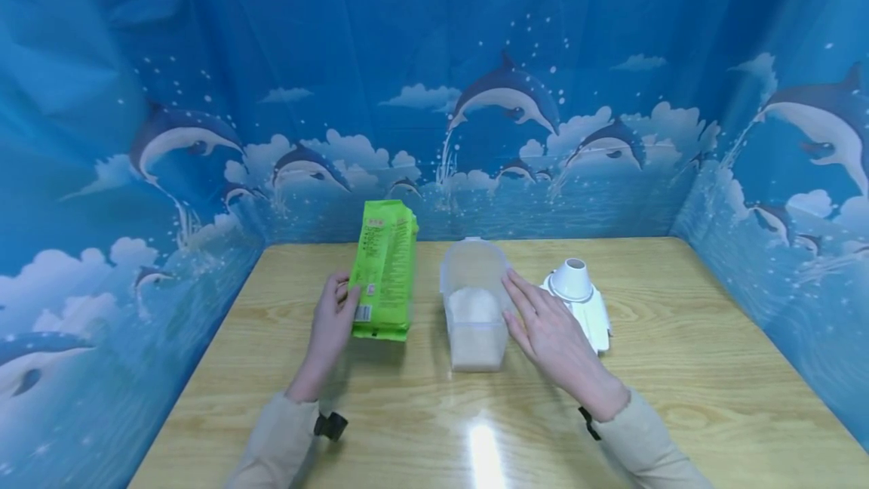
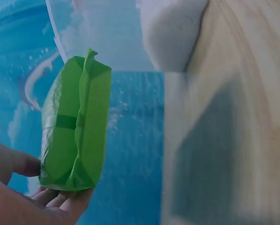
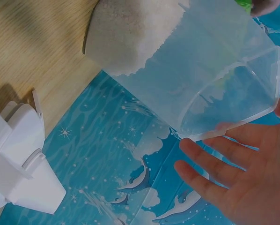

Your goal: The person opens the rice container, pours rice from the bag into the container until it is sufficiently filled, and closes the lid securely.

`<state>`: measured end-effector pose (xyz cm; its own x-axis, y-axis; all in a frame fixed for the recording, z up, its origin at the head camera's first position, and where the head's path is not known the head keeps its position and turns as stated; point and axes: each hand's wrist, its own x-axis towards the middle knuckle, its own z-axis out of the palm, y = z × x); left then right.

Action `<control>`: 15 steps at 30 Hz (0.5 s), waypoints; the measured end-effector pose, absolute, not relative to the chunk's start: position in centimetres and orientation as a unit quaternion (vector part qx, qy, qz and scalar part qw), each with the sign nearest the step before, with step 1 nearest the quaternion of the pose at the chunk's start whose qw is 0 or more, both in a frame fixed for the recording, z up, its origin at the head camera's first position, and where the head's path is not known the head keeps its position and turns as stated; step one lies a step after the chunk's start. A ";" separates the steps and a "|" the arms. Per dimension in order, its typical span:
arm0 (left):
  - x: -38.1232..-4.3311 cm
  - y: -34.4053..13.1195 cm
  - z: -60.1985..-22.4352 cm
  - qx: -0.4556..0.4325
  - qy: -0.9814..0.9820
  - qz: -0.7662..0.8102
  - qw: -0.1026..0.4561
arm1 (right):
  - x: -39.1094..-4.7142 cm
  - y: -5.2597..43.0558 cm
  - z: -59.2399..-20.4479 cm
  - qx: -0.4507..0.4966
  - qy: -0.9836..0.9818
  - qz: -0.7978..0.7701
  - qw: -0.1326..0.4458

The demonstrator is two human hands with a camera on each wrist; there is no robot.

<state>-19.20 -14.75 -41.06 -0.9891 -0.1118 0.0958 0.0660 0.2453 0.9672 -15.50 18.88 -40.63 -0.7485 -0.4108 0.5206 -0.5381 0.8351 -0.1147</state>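
In the head view my left hand [image 1: 333, 317] grips a green packet [image 1: 383, 272] by its lower left side, its printed panel facing me. The packet is lifted off the table, and the left wrist view shows its folded, sealed end [image 2: 79, 126] with thumb and fingers around it. To its right stands a clear plastic container [image 1: 477, 355], uncovered and partly filled with white grainy stuff [image 1: 474, 304]. My right hand [image 1: 555, 332] has its fingers extended, fingertips at the container's right rim; the right wrist view shows them against the rim [image 3: 238, 126].
A white lid with a cone-shaped spout [image 1: 572, 280] lies on the wooden table [image 1: 679, 353], just beyond my right hand. A blue dolphin-print curtain [image 1: 407, 44] encloses the table at the back and both sides.
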 end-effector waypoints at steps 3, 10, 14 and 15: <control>-19.5 -15.5 -42.1 0.035 -0.790 -0.609 0.060 | -15.5 18.9 -40.6 0.257 -0.925 0.131 0.246; -19.9 -17.2 -43.7 0.054 -0.809 -0.585 0.015 | -15.6 18.8 -40.7 0.262 -0.922 0.131 0.253; -20.0 -18.0 -44.5 0.059 -0.825 -0.562 -0.023 | -15.7 18.8 -40.8 0.264 -0.920 0.130 0.258; -20.0 -18.2 -44.6 0.061 -0.826 -0.560 -0.031 | -15.7 18.8 -40.8 0.264 -0.920 0.130 0.258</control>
